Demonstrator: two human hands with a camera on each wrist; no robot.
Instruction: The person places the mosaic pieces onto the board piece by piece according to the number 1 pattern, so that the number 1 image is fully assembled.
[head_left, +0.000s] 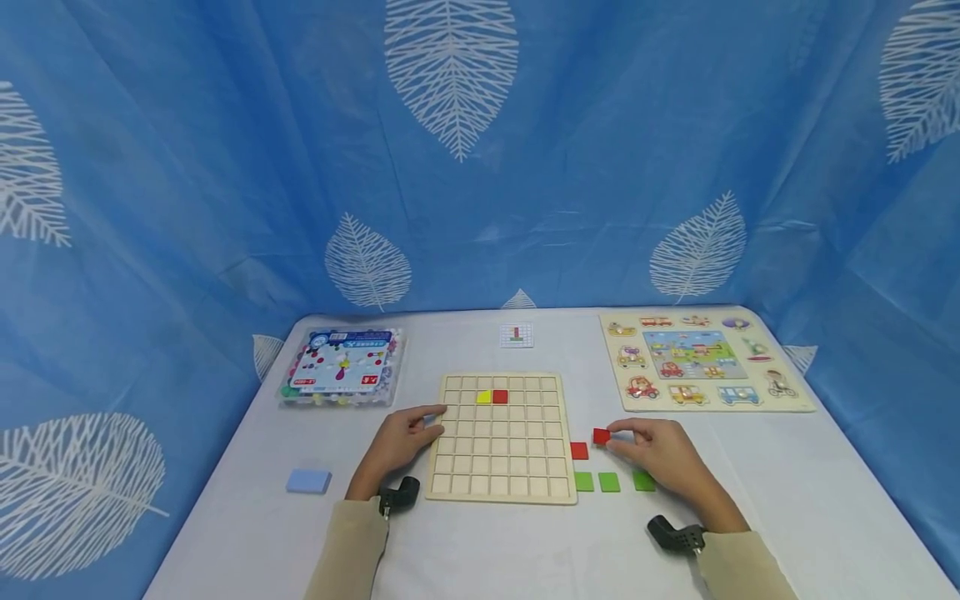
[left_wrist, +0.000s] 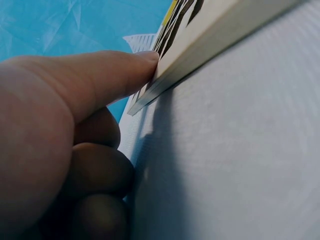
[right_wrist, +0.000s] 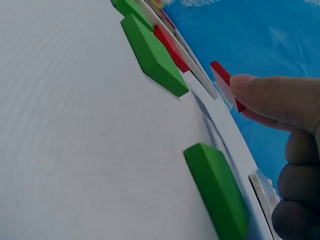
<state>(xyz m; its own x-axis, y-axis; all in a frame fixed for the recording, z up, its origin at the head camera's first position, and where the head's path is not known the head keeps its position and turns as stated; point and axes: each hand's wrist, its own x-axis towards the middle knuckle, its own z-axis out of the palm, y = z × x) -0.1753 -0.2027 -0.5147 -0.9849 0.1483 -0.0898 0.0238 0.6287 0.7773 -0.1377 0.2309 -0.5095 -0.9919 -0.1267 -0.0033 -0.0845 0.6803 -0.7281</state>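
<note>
My right hand (head_left: 663, 454) pinches a red square tile (head_left: 602, 437) between thumb and index finger, and in the right wrist view the tile is tilted above the white tabletop. A second red tile (head_left: 579, 451) lies at the right edge of the wooden grid board (head_left: 498, 454). Several green square tiles (head_left: 609, 482) line up below, one partly under the right hand in the head view. On the board, a yellow-and-white tile (head_left: 483, 397) sits beside a red tile (head_left: 500, 397) in the second row. My left hand (head_left: 401, 437) touches the board's left edge with thumb and index fingertips.
A clear box of small coloured pieces (head_left: 341, 367) stands at the back left, with a blue block (head_left: 308, 481) nearer the front. A small pattern card (head_left: 517, 336) lies behind the board. At the back right is a wooden picture puzzle (head_left: 697, 362).
</note>
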